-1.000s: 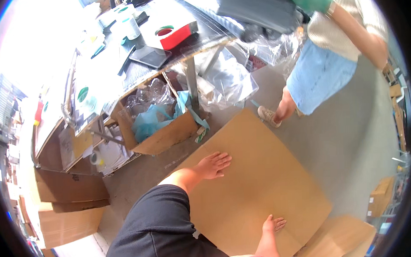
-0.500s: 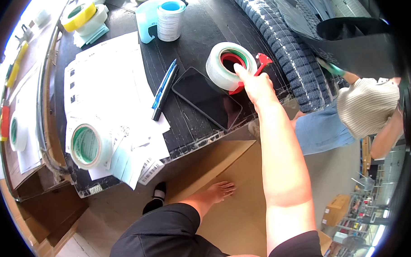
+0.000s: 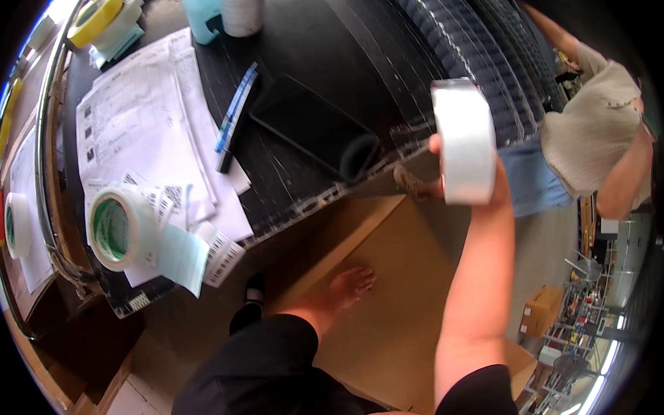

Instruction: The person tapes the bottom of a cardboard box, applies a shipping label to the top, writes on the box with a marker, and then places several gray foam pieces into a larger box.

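Observation:
My right hand, mostly hidden behind the roll, is closed on a tape dispenser with a wide roll of clear packing tape. It is held up in the air at the table's right edge, and the roll's shiny outer face shows. My left hand holds nothing and lies flat, fingers apart, on a large brown cardboard box below the table.
On the black table lie a phone, pens, papers, a tape roll and label strips. Grey wrapped rolls are at the far right. A person in a beige top stands beyond.
My right hand has lifted the tape dispenser off the table and carried it right and nearer, turning the roll. My left hand stays on the box. The view has shifted slightly.

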The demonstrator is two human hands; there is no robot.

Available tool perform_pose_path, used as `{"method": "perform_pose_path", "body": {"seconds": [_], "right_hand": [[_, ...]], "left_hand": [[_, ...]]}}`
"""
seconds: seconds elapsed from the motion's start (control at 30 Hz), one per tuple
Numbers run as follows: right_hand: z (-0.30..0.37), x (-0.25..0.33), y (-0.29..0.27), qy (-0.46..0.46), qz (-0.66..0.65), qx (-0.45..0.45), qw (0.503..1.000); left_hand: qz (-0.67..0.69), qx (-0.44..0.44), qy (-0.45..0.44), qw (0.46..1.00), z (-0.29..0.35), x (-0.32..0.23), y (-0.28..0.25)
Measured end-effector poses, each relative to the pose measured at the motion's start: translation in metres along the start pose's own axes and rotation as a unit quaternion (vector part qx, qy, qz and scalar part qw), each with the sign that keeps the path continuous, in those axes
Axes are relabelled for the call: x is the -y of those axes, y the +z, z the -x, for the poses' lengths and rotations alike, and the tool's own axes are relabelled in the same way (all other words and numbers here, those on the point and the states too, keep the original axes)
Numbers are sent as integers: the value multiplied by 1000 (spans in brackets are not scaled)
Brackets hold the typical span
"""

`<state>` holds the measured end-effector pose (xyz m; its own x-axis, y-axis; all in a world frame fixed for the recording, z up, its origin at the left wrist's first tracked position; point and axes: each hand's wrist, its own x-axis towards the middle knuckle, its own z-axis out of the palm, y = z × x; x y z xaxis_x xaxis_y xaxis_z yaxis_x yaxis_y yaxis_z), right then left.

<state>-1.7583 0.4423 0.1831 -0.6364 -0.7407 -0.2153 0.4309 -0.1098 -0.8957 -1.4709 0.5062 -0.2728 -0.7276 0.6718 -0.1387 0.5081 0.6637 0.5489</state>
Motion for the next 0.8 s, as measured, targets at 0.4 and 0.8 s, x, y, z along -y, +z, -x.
{"method": "perform_pose_path", "body": {"seconds": [0.4, 0.8], "right_hand": [[311, -294, -97, 34, -354, -320, 878], [244, -261, -81, 187, 308, -190, 913]], "left_hand": [[313, -40, -54, 947, 4, 23, -65], [847, 34, -148, 510, 16, 33, -147]]}}
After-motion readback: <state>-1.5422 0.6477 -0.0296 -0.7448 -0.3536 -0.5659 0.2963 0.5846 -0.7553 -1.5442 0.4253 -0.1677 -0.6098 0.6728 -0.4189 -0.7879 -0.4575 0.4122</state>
